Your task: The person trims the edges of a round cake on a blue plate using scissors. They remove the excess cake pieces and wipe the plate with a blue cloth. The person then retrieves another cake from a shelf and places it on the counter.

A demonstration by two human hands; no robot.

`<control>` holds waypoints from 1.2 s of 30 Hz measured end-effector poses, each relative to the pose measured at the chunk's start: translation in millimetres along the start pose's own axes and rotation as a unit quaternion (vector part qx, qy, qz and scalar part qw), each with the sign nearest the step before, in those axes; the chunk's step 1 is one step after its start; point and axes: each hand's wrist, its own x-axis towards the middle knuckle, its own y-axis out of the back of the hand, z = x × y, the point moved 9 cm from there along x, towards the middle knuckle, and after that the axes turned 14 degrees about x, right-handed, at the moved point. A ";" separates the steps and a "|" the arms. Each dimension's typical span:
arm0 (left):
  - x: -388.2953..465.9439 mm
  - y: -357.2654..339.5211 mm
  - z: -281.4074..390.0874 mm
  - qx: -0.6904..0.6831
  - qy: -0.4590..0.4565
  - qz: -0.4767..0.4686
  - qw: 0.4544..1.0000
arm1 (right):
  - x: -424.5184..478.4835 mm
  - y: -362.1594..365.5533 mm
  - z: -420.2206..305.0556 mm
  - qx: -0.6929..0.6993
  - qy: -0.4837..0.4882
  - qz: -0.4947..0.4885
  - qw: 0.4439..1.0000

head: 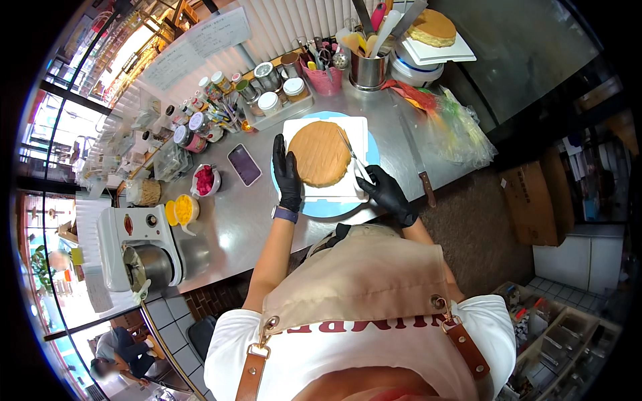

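Observation:
A round golden-brown cake layer (319, 153) lies on a white square board (331, 194), which rests on a light blue round turntable (321, 209). My left hand (288, 175), in a black glove, is upright along the board's left edge, its fingers extended beside the cake and holding nothing. My right hand (387, 193), also black-gloved, is closed around the white handles of a pair of scissors (360, 168). Their metal blades point up and left, over the cake's right edge. Whether the blade tips touch the cake, I cannot tell.
A long knife (419, 168) lies at the right, a phone (245, 165) at the left. Bowls of pink (205, 180) and yellow filling (185, 209) stand near a stand mixer (145, 250). Behind are jars (270, 103), a steel utensil pot (368, 70), another cake (432, 28) and plastic bags (456, 125).

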 end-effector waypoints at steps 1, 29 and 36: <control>-0.2 4.3 -0.8 0.042 -0.010 0.012 0.999 | -1.7 1.2 5.3 -0.001 0.015 0.009 1.000; -29.7 -3.3 -35.7 -0.190 0.133 0.034 0.972 | 0.4 7.0 11.9 0.076 -0.017 -0.033 0.996; -13.6 -2.2 -40.2 -0.114 0.078 -0.030 0.990 | -4.4 7.2 27.3 -0.044 0.047 0.040 0.997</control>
